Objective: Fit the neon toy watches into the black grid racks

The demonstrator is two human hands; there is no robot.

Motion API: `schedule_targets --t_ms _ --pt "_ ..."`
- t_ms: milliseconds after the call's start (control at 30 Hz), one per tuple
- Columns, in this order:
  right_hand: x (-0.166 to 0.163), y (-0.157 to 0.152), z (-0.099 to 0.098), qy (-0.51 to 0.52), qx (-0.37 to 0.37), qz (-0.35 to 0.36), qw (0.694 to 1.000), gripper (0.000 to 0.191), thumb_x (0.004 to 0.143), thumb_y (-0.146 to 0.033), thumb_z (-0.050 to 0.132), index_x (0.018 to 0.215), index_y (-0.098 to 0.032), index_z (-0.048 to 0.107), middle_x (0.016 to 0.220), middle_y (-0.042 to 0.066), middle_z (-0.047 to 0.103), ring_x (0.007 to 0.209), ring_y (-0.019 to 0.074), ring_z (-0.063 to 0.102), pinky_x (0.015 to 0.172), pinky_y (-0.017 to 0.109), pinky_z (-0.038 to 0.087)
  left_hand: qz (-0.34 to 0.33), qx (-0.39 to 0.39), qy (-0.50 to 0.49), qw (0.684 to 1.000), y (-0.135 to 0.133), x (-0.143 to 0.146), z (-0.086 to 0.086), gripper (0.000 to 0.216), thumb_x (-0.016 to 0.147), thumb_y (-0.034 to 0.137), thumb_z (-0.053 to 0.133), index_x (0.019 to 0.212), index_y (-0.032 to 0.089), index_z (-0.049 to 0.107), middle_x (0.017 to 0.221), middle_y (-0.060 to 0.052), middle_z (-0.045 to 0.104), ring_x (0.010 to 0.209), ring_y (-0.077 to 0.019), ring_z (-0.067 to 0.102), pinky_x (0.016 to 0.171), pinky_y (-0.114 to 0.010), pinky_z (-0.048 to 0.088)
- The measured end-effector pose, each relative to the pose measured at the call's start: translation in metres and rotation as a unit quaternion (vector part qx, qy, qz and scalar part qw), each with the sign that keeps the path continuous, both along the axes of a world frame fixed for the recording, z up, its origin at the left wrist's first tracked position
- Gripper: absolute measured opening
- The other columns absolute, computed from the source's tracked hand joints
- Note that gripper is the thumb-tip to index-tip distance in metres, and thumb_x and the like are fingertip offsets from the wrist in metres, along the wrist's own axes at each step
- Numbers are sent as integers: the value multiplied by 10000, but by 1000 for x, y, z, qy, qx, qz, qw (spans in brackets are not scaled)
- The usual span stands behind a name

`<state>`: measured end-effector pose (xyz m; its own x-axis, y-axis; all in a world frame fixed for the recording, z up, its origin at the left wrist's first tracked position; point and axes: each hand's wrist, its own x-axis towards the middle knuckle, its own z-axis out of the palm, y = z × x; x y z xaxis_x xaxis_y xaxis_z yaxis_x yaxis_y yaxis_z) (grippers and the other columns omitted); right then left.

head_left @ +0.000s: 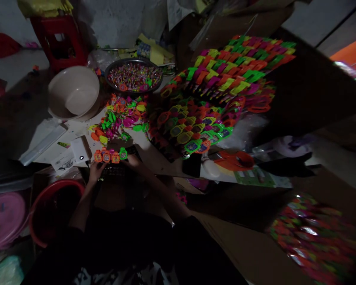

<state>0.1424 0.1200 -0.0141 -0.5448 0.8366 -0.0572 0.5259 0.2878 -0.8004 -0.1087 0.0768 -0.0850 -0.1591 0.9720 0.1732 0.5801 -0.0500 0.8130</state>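
Note:
Several toy watches stand in a short row along the top of a dark rack or card, three orange toy watches (106, 156) and one green toy watch (123, 153) at the right end. My left hand (96, 171) is closed at the left end of this row, on the dark rack (114, 171) just below the orange watches. Beside the green watch, my right hand (134, 161) is closed with its fingertips at the watch's edge. Dim light hides part of the fingers. Just beyond lies a loose heap of coloured toy watches (115, 118).
Behind the heap stand a beige basin (74, 93) and a metal bowl (133, 75) of small candies. Large stacks of filled watch racks (192, 122) rise to the right. A white power bank (80, 150) lies left of my hands, a red tub (38, 221) below, orange scissors (225, 160) right.

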Motion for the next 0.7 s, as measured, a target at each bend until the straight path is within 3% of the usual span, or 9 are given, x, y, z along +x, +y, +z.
schedule_targets --t_ms 133,367,533,633,700 --pt "-8 4 0 -37 -1 17 999 353 954 -417 564 1106 -135 712 1150 146 715 1113 272 646 934 333 478 3 7 -2 1000 0 0 -3 287 760 476 674 877 217 709 992 -79 744 1016 -257 660 990 -449 483" --pt "-10 3 0 5 -13 22 1000 380 919 -444 603 1129 -145 710 1155 138 717 1113 282 648 936 349 490 15 -6 11 1000 -2 -1 -1 252 753 442 682 822 199 699 923 -79 746 947 -253 675 940 -424 513" --pt "-2 23 -8 64 -55 59 995 241 838 -263 663 1045 -162 735 1018 87 752 1001 266 682 928 392 522 6 -22 25 999 -5 -1 4 200 740 370 693 847 202 709 968 -68 751 975 -251 678 948 -427 518" --pt "3 44 -10 75 -24 -5 997 299 857 -129 534 1089 -173 719 1020 62 747 963 218 686 938 391 538 0 -25 30 999 -7 1 5 198 727 344 694 869 209 717 976 -59 754 995 -257 676 960 -439 515" --pt "3 60 -6 53 45 -84 994 427 857 -54 450 1200 -174 675 1161 77 710 1081 206 649 1025 394 495 0 -18 37 999 -8 1 5 195 723 339 696 871 214 718 981 -57 753 1005 -260 674 971 -446 510"
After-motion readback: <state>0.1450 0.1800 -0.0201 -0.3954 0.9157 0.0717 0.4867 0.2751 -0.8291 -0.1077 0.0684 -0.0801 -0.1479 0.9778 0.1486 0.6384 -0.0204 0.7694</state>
